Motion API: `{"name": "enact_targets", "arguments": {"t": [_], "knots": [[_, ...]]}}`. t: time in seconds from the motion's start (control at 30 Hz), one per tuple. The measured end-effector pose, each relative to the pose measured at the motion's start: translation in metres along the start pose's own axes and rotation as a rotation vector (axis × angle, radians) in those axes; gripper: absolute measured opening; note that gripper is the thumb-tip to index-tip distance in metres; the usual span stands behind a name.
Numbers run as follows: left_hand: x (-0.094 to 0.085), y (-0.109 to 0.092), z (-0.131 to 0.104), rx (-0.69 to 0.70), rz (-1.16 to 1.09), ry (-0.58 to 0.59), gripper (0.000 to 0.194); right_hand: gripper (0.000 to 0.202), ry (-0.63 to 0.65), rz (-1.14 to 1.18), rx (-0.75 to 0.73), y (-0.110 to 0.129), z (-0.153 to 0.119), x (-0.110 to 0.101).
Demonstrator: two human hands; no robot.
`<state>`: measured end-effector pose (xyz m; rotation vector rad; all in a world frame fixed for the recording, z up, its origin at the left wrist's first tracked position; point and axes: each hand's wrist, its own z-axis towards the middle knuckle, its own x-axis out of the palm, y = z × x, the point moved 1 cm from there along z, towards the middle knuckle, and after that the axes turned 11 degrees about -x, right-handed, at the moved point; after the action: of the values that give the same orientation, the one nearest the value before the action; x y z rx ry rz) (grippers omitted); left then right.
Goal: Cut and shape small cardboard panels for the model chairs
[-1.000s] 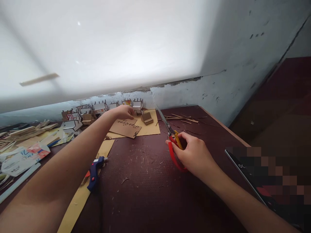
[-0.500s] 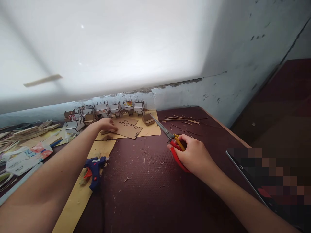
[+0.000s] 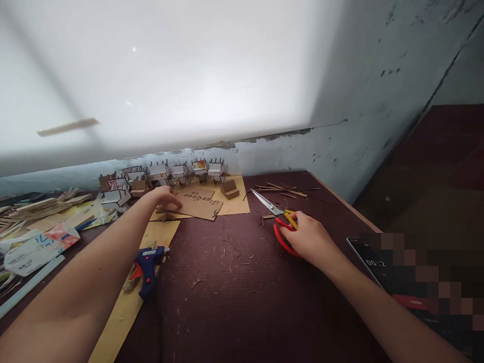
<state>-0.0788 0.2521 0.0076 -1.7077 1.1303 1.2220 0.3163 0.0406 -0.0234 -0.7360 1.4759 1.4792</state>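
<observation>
Glue gun [image 3: 148,272], smooth plastic; right of it, scissors [image 3: 275,209], shiny metal-bladed; beyond it, lettered sheet [image 3: 200,205], matt cardboard.

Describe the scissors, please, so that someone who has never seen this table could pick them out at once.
On the dark red table, look right of centre for the right hand. It holds the scissors, with the blades pointing toward the wall. Metal blades with red and yellow handles set them apart from the thin brown strips just beyond.
</observation>
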Motion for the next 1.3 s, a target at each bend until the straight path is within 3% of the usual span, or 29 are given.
{"name": "enact_targets", "arguments": {"t": [0.23,0.43,0.53,0.67,0.8,0.9,1.07,1.2,1.3], "knots": [[-0.008,0.007,-0.012,-0.065,-0.156,0.080,0.039,0.026,-0.007,-0.107,0.007,-0.016,0.013,0.006],[-0.036,0.015,-0.035,0.046,-0.429,0.113,0.037,0.027,-0.027,-0.140,0.024,-0.027,0.022,0.006],[-0.057,0.018,-0.058,0.146,-0.580,0.149,0.034,0.026,-0.037,-0.124,0.038,-0.032,0.024,0.007],[-0.084,0.022,-0.095,0.298,-0.767,0.141,0.049,0.028,-0.073,-0.036,0.026,-0.034,0.023,0.007],[-0.097,0.025,-0.141,0.421,-0.899,0.093,0.046,0.031,-0.150,0.151,-0.040,-0.025,0.019,0.001],[-0.091,0.023,-0.179,0.492,-0.989,0.085,0.034,0.037,-0.142,0.409,-0.172,-0.011,0.014,-0.004],[-0.055,0.008,-0.227,0.582,-1.033,0.183,0.032,0.060,0.104,0.891,-0.398,0.011,0.001,-0.002],[-0.022,0.008,-0.231,0.575,-1.018,0.289,0.038,0.055,0.226,1.048,-0.425,0.013,-0.008,-0.012],[0.002,0.022,-0.220,0.553,-0.906,0.544,0.050,0.044,0.372,1.026,-0.410,0.010,-0.013,-0.028]]}}
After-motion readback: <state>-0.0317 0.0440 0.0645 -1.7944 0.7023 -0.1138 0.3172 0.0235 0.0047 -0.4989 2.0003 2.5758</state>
